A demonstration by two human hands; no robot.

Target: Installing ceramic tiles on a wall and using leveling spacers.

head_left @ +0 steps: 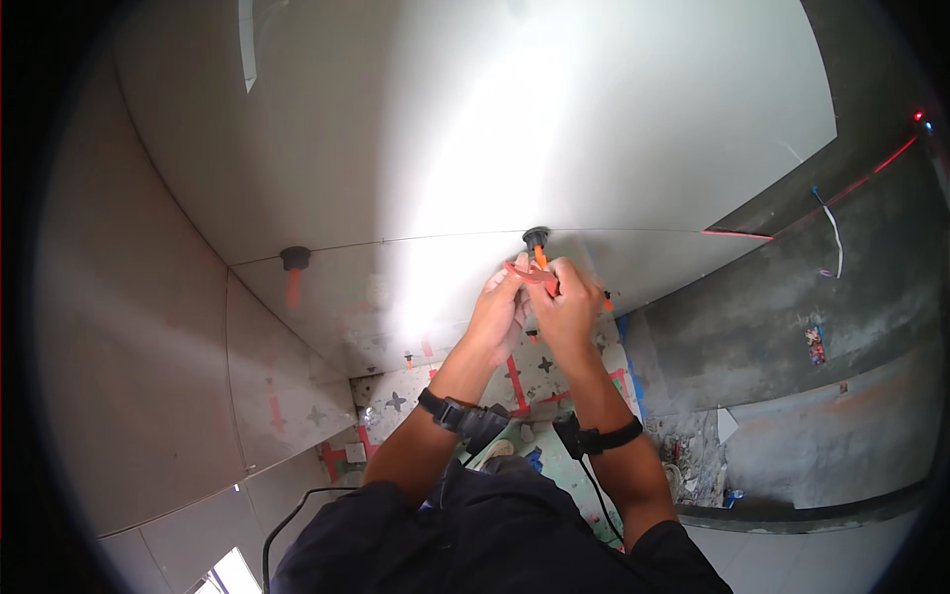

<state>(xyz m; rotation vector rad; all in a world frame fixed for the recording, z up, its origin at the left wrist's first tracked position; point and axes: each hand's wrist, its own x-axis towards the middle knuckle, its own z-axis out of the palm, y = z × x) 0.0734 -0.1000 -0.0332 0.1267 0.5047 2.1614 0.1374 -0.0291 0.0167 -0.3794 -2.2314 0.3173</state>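
Observation:
Just below the joint between two large wall tiles, my hands meet at a small red plastic piece [535,275]. My left hand [498,315] is closed, its thumb and fingertips pinching the left end of the piece. From the other side, my right hand [568,309] has its fingers curled round the right end. Right above them, a tile levelling clip with a black cap [535,237] and an orange stem sits on the joint. The red piece is close to that stem; whether they touch, I cannot tell. Fingers partly hide its shape.
Another black-capped levelling clip [295,258] sits on the joint to the left. Large glossy tiles [614,119] cover the wall ahead. To the right is a bare grey wall [772,307] with a white cable [837,238] hanging. Rubble [693,460] lies at lower right.

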